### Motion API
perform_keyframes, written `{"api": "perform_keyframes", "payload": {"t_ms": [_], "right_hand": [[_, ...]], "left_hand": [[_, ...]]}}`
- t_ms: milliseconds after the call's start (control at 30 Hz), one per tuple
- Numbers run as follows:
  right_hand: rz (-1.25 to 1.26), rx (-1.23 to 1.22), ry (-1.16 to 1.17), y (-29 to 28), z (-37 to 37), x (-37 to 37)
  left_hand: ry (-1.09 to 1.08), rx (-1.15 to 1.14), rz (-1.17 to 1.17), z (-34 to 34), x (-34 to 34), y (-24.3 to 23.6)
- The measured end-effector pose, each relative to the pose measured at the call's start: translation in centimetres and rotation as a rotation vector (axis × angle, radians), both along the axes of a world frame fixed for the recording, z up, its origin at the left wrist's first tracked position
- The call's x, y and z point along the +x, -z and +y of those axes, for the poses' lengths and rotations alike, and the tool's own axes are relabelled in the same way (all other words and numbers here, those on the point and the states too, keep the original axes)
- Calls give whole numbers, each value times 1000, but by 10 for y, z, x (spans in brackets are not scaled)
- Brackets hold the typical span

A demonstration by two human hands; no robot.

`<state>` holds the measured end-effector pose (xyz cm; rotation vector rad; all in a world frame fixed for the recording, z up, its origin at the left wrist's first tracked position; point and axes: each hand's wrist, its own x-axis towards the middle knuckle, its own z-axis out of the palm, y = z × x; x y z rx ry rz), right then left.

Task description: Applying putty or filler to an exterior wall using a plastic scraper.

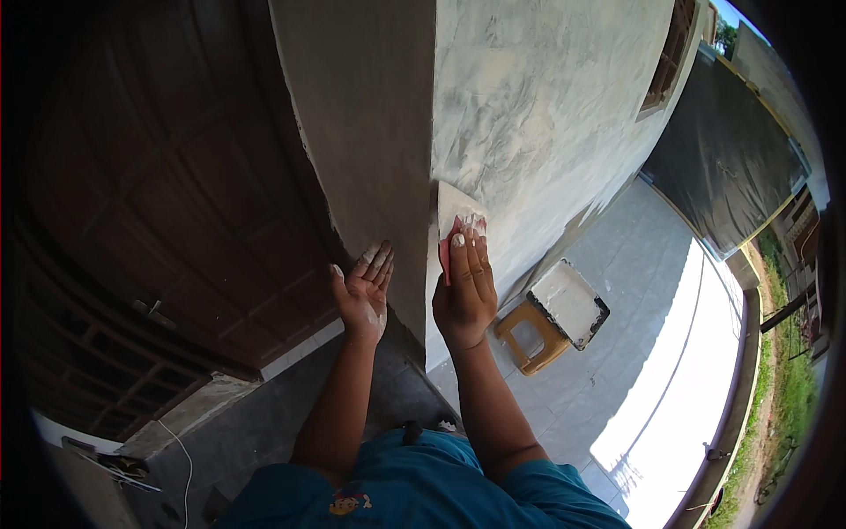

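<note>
My right hand (467,291) presses a pale flat spreader (454,196) with a pink-red part against the white, streaky wall face (538,106), right beside the vertical corner edge. White paste is smeared on the blade and my fingertips. My left hand (361,291) is open and empty, palm showing with white smudges on fingers and palm, in front of the darker grey wall face (357,115) left of the corner; whether it touches that face I cannot tell.
A dark paneled door (159,220) is at left, with a white cable (185,467) on the floor below. Right of the corner, a tray of white paste (564,295) sits by a tan plastic stool (524,353). A window (665,62), dark sheeting (723,141) and a low edge (749,335) lie beyond.
</note>
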<state>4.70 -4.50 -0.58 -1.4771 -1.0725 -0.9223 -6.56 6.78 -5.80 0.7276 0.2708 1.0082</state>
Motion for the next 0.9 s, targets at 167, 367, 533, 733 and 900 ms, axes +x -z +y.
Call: {"api": "perform_keyframes", "payload": {"t_ms": [167, 367, 533, 733, 900], "right_hand": [[-19, -90, -99, 19, 2, -19], [780, 19, -494, 12, -51, -9], [768, -25, -743, -14, -16, 63], [1108, 169, -611, -1, -21, 101], [634, 310, -417, -23, -35, 64]], "left_hand": [[80, 121, -7, -5, 0, -6], [116, 213, 28, -3, -6, -5], [183, 276, 18, -9, 3, -4], [232, 298, 25, -10, 4, -4], [228, 281, 45, -8, 4, 0]]}}
